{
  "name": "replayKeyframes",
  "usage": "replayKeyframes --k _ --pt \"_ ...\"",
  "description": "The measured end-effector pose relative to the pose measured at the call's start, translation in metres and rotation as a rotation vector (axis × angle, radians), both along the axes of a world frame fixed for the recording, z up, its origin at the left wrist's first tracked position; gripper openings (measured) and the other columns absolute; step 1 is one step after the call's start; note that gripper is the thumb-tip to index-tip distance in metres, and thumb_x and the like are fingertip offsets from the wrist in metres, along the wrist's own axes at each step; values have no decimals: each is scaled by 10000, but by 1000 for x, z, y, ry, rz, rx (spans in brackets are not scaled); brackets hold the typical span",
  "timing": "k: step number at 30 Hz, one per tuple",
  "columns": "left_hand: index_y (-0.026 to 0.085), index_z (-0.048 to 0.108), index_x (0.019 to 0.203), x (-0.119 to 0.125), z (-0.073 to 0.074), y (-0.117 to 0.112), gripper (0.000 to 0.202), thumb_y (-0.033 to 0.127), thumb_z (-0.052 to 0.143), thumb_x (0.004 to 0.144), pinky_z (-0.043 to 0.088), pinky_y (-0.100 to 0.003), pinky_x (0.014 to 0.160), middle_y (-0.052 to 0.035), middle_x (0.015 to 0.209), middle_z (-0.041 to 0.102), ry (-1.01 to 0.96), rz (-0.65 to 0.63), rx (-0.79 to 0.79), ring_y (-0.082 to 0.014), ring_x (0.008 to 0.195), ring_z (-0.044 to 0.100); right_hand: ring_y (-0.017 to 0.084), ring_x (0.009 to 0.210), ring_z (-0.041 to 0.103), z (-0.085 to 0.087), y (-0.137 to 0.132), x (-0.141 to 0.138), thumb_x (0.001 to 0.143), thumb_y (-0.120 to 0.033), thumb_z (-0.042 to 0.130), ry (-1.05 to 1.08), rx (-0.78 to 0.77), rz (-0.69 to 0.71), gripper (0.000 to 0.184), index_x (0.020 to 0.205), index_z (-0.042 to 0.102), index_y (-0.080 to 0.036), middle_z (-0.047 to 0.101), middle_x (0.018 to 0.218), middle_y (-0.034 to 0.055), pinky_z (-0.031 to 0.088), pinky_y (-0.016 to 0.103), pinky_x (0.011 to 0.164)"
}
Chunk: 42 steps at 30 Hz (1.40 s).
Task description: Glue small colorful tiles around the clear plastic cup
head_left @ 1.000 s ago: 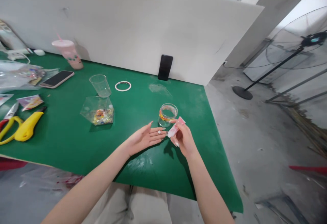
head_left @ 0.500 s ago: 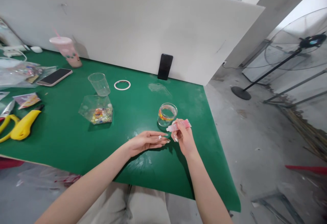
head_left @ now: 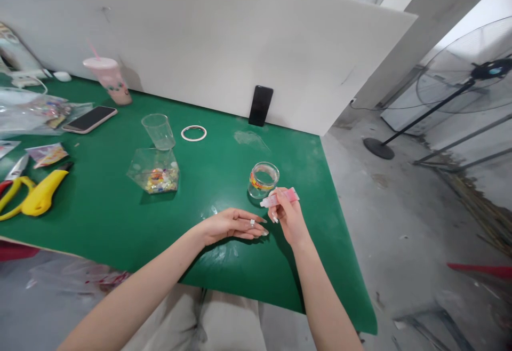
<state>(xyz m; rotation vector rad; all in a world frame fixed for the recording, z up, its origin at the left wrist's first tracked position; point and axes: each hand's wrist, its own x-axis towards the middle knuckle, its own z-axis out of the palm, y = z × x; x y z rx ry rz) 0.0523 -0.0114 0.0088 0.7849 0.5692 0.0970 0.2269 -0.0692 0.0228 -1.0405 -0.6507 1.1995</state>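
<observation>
My right hand (head_left: 288,217) is closed round a small pink-and-clear squeeze tube (head_left: 280,198), its nozzle pointing left. Just behind the tube stands a round glass jar (head_left: 263,180) with a band of orange, yellow and red pieces around it. My left hand (head_left: 236,225) rests low over the table, fingers stretched toward the right hand. A small white square piece (head_left: 252,222) shows on its fingers; whether it is a ring or a loose bead I cannot tell. Farther left lies an open clear bag (head_left: 156,172) of colourful beads.
On the green table (head_left: 208,175) are a clear plastic cup (head_left: 158,132), a roll of tape (head_left: 194,133), yellow-handled scissors (head_left: 42,193), a phone (head_left: 90,120) and a pink tumbler (head_left: 109,80). A black phone (head_left: 261,105) leans on the white partition (head_left: 200,36). A fan (head_left: 424,95) stands right.
My left hand has shifted slightly down and its fingers have turned a little. My right hand still holds the tube in nearly the same place. The view has moved slightly.
</observation>
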Motion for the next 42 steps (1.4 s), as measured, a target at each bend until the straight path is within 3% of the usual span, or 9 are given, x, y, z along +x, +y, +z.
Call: replayKeyframes --k 12,23,29,42 --pt "100 652 1111 1 3 -1 420 238 742 725 486 -289 873 -162 1090 689 14 14 -23 -204 969 672 57 374 442 5 -2 -3 735 -449 689 -94 -37 13 311 776 671 -141 652 539 10 366 184 371" --pt "107 661 1102 1 4 -1 443 296 756 713 485 -289 884 -167 1116 678 38 -9 56 -215 999 661 61 374 455 0 0 0 721 -477 699 -112 -42 27 334 768 669 -148 647 522 7 379 184 376" --pt "119 673 1077 0 0 0 420 273 768 698 475 -309 906 -160 1099 686 10 10 26 -225 1010 657 54 388 468 4 -1 1 750 -450 684 -137 -17 -39 309 760 677 -141 660 545 12 380 173 392" --pt "128 656 1106 -1 -1 1 409 240 751 724 469 -320 913 -157 1097 688 -17 -8 4 -225 1014 657 66 389 460 2 0 2 738 -456 684 -155 -31 -13 312 767 671 -145 659 557 18 381 194 390"
